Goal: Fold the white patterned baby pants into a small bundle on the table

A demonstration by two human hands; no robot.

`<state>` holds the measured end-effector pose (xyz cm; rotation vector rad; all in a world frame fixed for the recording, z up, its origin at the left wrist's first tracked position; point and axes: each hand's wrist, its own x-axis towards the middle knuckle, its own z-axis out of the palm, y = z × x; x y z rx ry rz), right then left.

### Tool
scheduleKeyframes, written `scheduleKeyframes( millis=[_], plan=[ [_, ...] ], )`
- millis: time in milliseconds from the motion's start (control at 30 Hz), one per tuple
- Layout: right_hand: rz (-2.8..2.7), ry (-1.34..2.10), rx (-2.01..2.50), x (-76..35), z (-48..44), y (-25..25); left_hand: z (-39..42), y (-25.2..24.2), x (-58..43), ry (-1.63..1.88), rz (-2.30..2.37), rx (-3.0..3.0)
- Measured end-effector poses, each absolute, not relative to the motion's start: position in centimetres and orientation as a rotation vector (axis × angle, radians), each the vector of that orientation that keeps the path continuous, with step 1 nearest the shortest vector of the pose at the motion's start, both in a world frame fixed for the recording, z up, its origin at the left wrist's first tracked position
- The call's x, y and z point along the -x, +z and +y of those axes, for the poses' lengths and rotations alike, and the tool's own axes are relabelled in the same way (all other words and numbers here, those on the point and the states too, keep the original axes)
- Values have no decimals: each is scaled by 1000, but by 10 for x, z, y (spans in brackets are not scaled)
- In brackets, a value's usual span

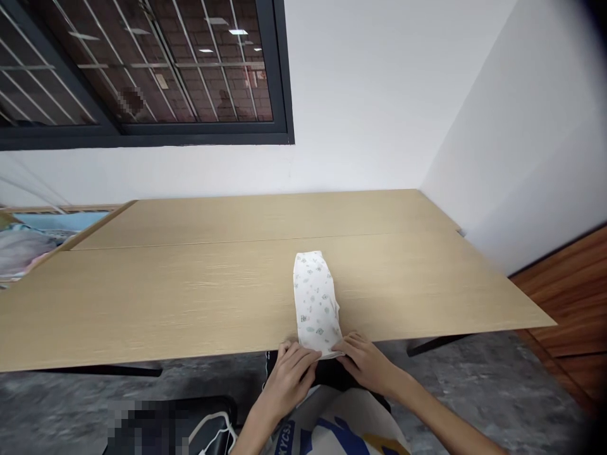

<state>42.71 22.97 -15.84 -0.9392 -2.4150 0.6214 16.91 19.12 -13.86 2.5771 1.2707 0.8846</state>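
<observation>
A white cloth with a small green-grey print [315, 297] lies folded into a long narrow strip on the wooden table [190, 284]. Its near end reaches the table's front edge. At that end's left corner, my left hand [290, 373] has its fingers closed on the fabric. My right hand [365, 360] pinches the right corner, thumb below and fingers on top. The far end of the cloth lies flat and points toward the wall. What kind of cloth item it is cannot be made out from the folded shape.
A barred window [190, 69] with a dark frame is set in the white wall [355, 95] behind the table. Bagged items [28, 249] lie beyond the table's left end. A black bag or seat with a white cable [208, 423] is at lower left. Wooden panelling [569, 297] stands right.
</observation>
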Motion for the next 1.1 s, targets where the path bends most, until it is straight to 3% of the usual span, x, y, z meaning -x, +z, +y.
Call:
scheduleKeyframes(
  millis=[100, 267, 533, 667, 800, 900, 1100],
  plan=[
    [-2386, 758, 933, -434, 233, -124, 188, -128, -175, 1140, 1338, -2489],
    [-2277, 738, 939, -422, 282, -86, 202, -133, -188, 1633, 1918, -2279],
    [-2155, 517, 1110, -376, 432, -136, 238, -164, -221, 801, 2066, -2442],
    [-2207, 467, 1219, -371, 473, -167, 248, -189, -226, 621, 2154, -2423],
    [-2294, 241, 1256, -366, 474, -164, 250, -193, -227, 615, 2152, -2442],
    [-2408, 109, 1036, -352, 446, -149, 250, -192, -229, 644, 2157, -2467],
    [-2783, 397, 245, -336, 375, -145, 248, -202, -230, 701, 2153, -2497]
  ],
)
